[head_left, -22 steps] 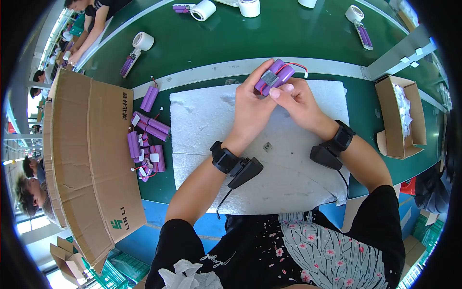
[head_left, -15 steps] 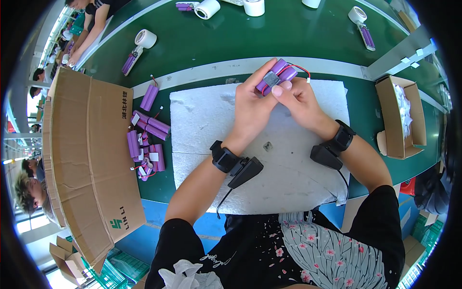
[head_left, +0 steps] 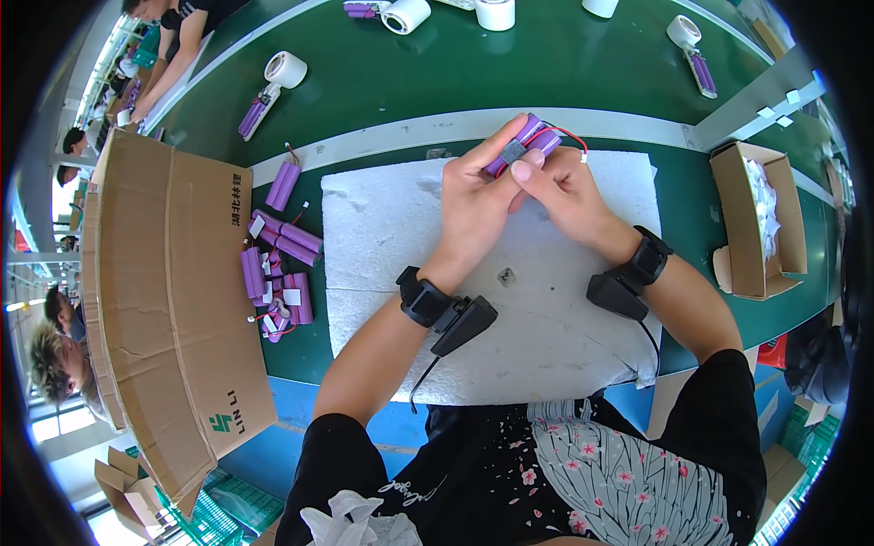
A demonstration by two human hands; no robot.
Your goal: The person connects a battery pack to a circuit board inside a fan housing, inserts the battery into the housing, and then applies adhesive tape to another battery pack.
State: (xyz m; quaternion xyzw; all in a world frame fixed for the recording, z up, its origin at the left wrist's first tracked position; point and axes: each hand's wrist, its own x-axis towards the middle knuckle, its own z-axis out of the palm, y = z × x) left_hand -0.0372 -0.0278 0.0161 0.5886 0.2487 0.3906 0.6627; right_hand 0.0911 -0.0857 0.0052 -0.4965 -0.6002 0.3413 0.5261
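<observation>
I hold a small purple battery pack (head_left: 526,143) up over the far edge of the white foam mat (head_left: 382,227), both of my hands meeting on it. My left hand (head_left: 473,196) has its grip closed around the pack from the left, the fingers stretched along its upper side and the thumb underneath. My right hand (head_left: 564,187) closes on it from the right, with the fingertips (head_left: 525,166) pressed against the grey strip that crosses the middle of the pack. A thin red wire (head_left: 569,136) loops out of the pack's far end, just above my right knuckles (I cannot tell where its tip ends).

The mat lies on the green table (head_left: 437,73), and on the mat, between my wrists, sits one small grey square piece (head_left: 506,276), well apart from the pack. Each wrist carries a black band with a black device on it.

To my left, just beside the mat, lies a loose heap of more purple battery packs (head_left: 278,273) with wires and white labels, next to a big flattened cardboard sheet (head_left: 164,300). To my right stands an open cardboard box (head_left: 792,246) with white material inside. At the far side of the table are rolls of white tape (head_left: 285,70) and a few more purple cells.
</observation>
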